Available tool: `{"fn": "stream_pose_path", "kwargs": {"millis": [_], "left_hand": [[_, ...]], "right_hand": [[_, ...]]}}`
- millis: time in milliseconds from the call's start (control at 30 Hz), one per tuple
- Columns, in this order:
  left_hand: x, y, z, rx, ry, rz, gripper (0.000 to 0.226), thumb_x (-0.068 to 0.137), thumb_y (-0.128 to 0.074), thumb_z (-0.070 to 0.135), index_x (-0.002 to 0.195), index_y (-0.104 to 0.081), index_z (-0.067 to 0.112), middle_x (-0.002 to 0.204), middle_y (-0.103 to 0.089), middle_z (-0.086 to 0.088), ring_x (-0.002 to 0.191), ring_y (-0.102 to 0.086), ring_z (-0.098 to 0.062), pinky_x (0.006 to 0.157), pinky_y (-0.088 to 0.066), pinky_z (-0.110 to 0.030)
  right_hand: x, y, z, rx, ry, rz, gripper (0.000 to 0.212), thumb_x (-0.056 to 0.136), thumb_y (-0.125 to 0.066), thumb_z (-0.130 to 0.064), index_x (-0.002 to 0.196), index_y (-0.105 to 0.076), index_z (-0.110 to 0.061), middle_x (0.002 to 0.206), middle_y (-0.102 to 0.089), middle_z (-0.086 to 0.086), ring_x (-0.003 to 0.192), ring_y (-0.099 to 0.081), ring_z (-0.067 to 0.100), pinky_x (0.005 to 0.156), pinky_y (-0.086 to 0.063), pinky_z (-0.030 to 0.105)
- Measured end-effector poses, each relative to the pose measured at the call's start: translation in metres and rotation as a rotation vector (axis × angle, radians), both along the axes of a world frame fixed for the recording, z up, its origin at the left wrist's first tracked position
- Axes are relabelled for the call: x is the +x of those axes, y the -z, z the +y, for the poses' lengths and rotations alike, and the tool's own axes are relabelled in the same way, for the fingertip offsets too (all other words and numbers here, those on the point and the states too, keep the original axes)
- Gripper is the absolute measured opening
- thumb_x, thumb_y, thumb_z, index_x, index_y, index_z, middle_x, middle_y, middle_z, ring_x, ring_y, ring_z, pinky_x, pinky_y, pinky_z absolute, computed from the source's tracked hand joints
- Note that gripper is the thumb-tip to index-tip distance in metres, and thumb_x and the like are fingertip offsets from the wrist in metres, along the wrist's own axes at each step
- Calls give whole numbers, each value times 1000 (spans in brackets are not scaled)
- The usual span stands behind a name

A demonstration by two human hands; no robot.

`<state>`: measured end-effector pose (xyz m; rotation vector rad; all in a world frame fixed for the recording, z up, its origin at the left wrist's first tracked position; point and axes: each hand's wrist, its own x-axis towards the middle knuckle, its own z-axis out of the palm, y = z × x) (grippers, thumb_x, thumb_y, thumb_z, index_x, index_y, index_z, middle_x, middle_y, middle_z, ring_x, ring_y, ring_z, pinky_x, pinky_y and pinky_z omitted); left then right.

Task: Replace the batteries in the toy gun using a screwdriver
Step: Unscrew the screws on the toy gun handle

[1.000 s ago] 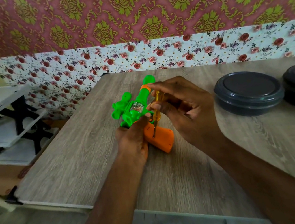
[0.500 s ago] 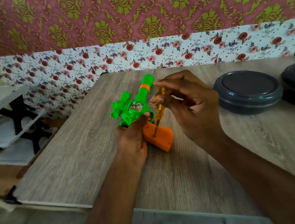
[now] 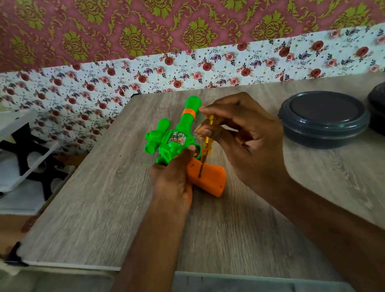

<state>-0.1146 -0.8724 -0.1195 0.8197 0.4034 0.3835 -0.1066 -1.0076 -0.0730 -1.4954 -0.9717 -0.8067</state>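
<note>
Toy gun (image 3: 176, 143) lies on its side on the desk (image 3: 96, 208), barrel pointing away toward the wall, orange grip (image 3: 210, 180) nearest the person; broad face up, presumably so the battery cover's screw meets the tool from above.

Left hand (image 3: 174, 180) grasps the toy where green body joins grip, thumb laid over the top, other fingers hidden beneath; likely a brace against the turning force.

Right hand (image 3: 247, 138) pinches the yellow handle of the screwdriver (image 3: 207, 141) between thumb and fingertips (image 3: 221, 109); a light hold high on the handle, suited to twirling rather than pushing; shaft tilts down, tip set on the orange grip near its upper end.

Screw too small to make out; cover looks closed, so judged an early step.

Two dark lidded containers (image 3: 323, 117) sit well apart at right; no spare batteries in view.
</note>
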Motion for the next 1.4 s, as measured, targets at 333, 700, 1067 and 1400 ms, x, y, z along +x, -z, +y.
{"fn": "stream_pose_path", "kwargs": {"millis": [333, 700, 1067, 1400], "left_hand": [[-1, -1, 0, 3, 11, 26, 39, 85, -67, -13, 124, -64, -8, 115, -70, -27, 86, -69, -32, 71, -63, -40], [-2, -2, 0, 11, 23, 12, 25, 88, -63, -15, 107, -68, 0, 96, -72, -17, 72, -70, -22, 59, -63, -32], [-7, -8, -3, 57, 9, 30, 24, 88, -64, -14, 110, -68, -5, 91, -74, -16, 65, -70, -18, 58, -60, -30], [-6, -9, -3, 24, -2, 33, 21, 87, -63, -17, 99, -69, 0, 73, -74, -7, 55, -69, -13, 52, -59, -27]], "right_hand": [[1, 0, -1, -5, 19, -11, 28, 88, -77, 1, 114, -71, 7, 104, -64, 19, 91, -71, 24, 75, -62, 34], [-1, 0, -2, -24, -125, 139, 29, 94, -65, 10, 123, -67, 5, 116, -72, 16, 102, -76, 21, 86, -62, 44], [-2, 0, 1, -51, -161, 131, 30, 89, -66, 15, 119, -69, 9, 109, -69, 16, 97, -74, 20, 86, -60, 36], [-5, -1, 0, -34, -139, 63, 25, 89, -63, 21, 112, -70, 11, 106, -70, 20, 93, -75, 24, 83, -60, 38]]}}
